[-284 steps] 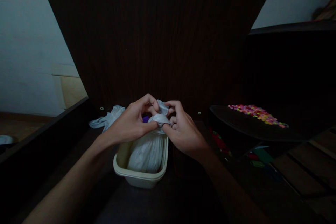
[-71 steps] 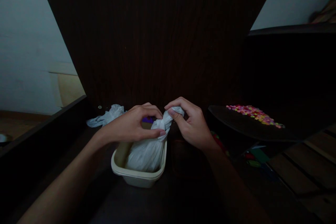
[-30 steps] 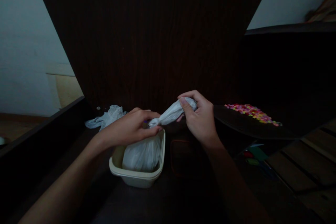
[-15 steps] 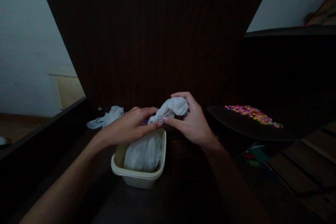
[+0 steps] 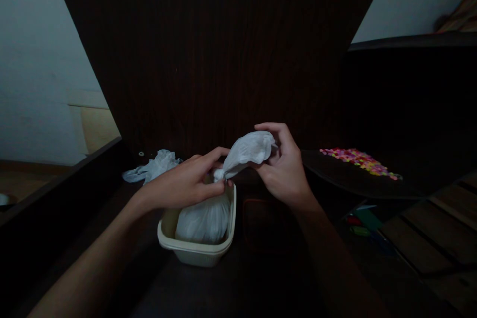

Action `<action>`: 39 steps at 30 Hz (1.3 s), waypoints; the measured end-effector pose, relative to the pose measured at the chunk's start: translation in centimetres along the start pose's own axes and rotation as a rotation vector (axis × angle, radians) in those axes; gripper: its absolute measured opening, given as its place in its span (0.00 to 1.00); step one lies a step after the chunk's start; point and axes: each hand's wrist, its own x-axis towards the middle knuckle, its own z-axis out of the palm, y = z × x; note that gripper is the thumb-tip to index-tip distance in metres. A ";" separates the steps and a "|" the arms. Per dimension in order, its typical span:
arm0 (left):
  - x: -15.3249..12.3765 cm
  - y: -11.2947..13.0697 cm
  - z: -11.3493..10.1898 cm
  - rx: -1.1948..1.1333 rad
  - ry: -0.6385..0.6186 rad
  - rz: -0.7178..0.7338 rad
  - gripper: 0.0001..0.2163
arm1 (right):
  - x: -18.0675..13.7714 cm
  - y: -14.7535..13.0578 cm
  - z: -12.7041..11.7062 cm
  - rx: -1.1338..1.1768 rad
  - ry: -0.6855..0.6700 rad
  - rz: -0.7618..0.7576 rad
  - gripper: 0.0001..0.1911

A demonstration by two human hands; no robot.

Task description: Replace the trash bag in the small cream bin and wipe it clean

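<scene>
A filled white plastic bag (image 5: 203, 218) sits in a cream rectangular tub (image 5: 194, 251) on a dark surface. My left hand (image 5: 182, 186) pinches the bag's twisted neck just above the tub. My right hand (image 5: 285, 166) is closed on the loose top end of the bag, drawn up and to the right of the neck. Both hands grip the same bag.
A crumpled white plastic bag (image 5: 152, 166) lies behind the tub on the left. A dark tray with a heap of small coloured beads (image 5: 359, 159) stands to the right. A dark wooden panel (image 5: 223, 49) rises straight ahead. Small coloured items (image 5: 359, 223) lie lower right.
My right hand has lifted and pulled the bag's loose end up and to the right, after twisting it. My left hand has stayed pinched on the neck.
</scene>
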 end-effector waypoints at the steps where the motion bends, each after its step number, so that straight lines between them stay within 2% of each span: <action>1: 0.0 0.0 0.0 -0.011 0.005 0.003 0.17 | 0.0 0.0 0.1 0.017 0.016 -0.005 0.25; 4: 0.0 0.0 0.0 -0.045 0.010 -0.005 0.14 | 0.1 0.0 0.1 0.070 0.068 -0.009 0.22; 7: 0.1 -0.2 0.0 -0.061 0.022 -0.014 0.12 | 0.0 0.1 -0.1 0.085 0.072 0.045 0.27; 10: 0.2 -0.4 0.0 -0.046 0.043 -0.013 0.13 | -0.3 0.2 -0.4 0.003 -0.069 0.162 0.29; 13: 0.2 -0.7 0.1 -0.035 0.041 -0.006 0.15 | -0.6 0.1 -0.1 -0.074 -0.289 0.273 0.16; 15: 0.1 -0.8 0.2 -0.054 0.040 -0.005 0.19 | -0.7 0.1 0.3 -0.088 -0.362 0.291 0.13; 20: -0.1 -0.8 0.5 -0.012 0.052 -0.065 0.27 | -0.6 0.1 1.1 -0.084 -0.275 0.216 0.07; 24: -0.1 -0.6 0.4 0.045 -0.013 -0.051 0.20 | -0.6 0.1 1.2 -0.067 -0.228 0.261 0.08; 28: -0.1 -0.3 0.1 0.092 -0.022 -0.057 0.17 | -0.9 -0.2 1.1 0.019 -0.264 0.309 0.04; 29: -0.1 -0.3 0.1 0.095 -0.011 -0.052 0.17 | -1.0 -0.3 1.0 0.062 -0.258 0.307 0.10; 31: -0.1 -0.3 0.1 0.100 0.010 -0.039 0.17 | -1.3 -0.7 0.8 0.161 -0.220 0.276 0.26; 33: -0.1 -0.3 0.2 0.108 0.024 -0.052 0.18 | -1.7 -1.1 0.7 0.186 -0.135 0.206 0.37; 36: -0.2 -0.4 0.4 0.109 0.015 -0.104 0.26 | -2.2 -2.1 0.9 -0.055 0.126 -0.001 0.40; 39: -0.2 -0.6 0.5 0.103 -0.002 -0.139 0.31 | -2.5 -3.1 1.3 -0.363 0.359 -0.312 0.35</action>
